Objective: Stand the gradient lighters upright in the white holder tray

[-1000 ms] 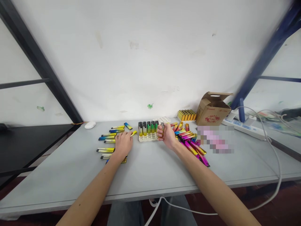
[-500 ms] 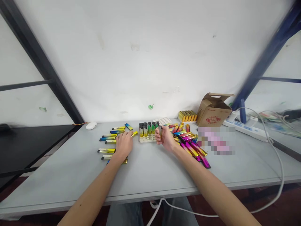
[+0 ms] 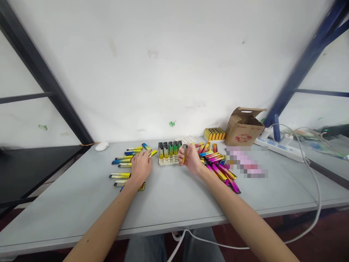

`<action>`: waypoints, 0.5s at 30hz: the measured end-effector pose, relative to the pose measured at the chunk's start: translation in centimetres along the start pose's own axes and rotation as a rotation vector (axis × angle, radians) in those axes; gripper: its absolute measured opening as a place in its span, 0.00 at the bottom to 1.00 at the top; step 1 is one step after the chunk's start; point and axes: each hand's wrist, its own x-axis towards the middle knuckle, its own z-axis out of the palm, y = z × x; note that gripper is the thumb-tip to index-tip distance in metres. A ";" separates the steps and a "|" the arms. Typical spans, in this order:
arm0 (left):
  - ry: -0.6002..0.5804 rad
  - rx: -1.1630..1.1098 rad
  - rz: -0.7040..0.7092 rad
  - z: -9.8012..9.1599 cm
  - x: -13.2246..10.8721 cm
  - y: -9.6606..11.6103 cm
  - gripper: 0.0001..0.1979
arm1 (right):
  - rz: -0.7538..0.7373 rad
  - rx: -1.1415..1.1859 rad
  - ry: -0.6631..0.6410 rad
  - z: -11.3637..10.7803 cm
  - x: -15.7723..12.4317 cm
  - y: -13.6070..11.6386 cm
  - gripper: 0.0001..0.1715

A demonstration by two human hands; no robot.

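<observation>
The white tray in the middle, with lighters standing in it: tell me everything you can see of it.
The tray is off-white, looks like plastic, and lies flat on the grey table. Black-topped lighters stand upright in it; bare round sockets show in front of them. The right hand hides its right end, so whether they touch is unclear.

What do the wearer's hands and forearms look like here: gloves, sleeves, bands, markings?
Both the left hand and right hand are bare, with no gloves and no ring that I can make out. The left forearm and right forearm show no sleeve, watch or band in frame. One small spot marks the left forearm.
</observation>
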 end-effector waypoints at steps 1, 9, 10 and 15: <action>0.014 -0.014 0.004 0.1 0.0 0.0 0.19 | -0.015 0.004 0.002 0.0 0.0 0.0 0.19; 0.158 -0.188 0.009 0.0 0.3 -0.1 0.16 | -0.126 0.000 0.066 0.2 -0.2 -0.3 0.12; 0.178 -0.209 0.010 -0.1 0.3 0.0 0.15 | -0.129 -0.020 0.074 0.2 -0.2 -0.2 0.13; 0.251 -0.331 -0.007 -0.9 0.3 0.6 0.15 | -0.261 -0.184 0.091 0.2 0.0 0.4 0.20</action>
